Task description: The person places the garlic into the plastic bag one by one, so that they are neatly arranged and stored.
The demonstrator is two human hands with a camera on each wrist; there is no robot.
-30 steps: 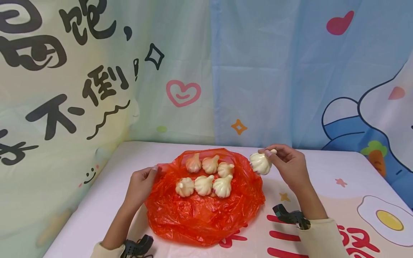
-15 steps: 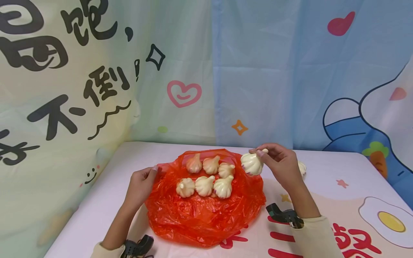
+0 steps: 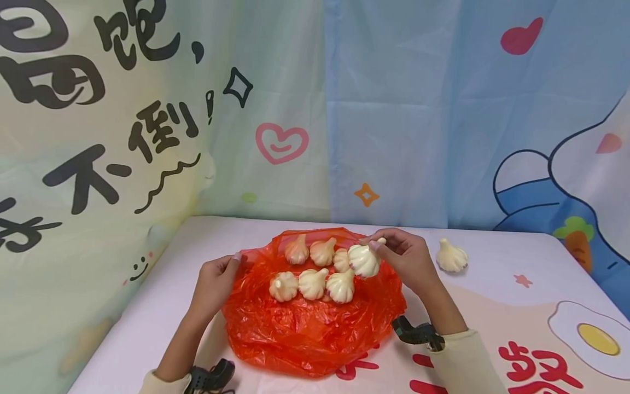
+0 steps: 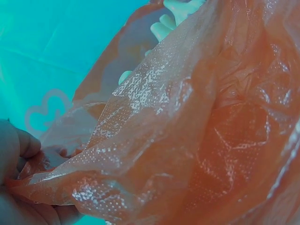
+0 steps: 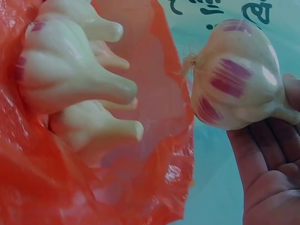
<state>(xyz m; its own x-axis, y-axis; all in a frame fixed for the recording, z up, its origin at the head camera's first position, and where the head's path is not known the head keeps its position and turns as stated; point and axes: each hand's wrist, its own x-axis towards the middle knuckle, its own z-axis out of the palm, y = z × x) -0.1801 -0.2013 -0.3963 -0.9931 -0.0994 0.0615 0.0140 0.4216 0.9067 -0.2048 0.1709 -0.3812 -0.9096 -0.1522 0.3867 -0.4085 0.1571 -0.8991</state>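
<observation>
A red plastic bag [image 3: 305,339] lies spread on the table, with several garlic bulbs [image 3: 312,284] in two rows inside its open mouth. At the bag's left edge, my left hand [image 3: 214,284] pinches the thin plastic between thumb and fingers; the left wrist view shows the gathered film [image 4: 61,187] there. My right hand [image 3: 403,260] holds another garlic bulb [image 3: 365,261] by its stem, above the bag's right part. In the right wrist view this held bulb [image 5: 239,77] shows purple streaks and a tuft of roots, just beside the bag's rim.
One more garlic bulb [image 3: 451,256] stands on the white table [image 3: 512,246] to the right of my right hand. Behind the table hangs a printed curtain [image 3: 394,109]. The tabletop carries a printed fried egg [image 3: 590,339] at the right.
My right hand has moved left with its garlic bulb, from beside the bag to over it. The loose bulb on the table has come into view behind it. My left hand stays put.
</observation>
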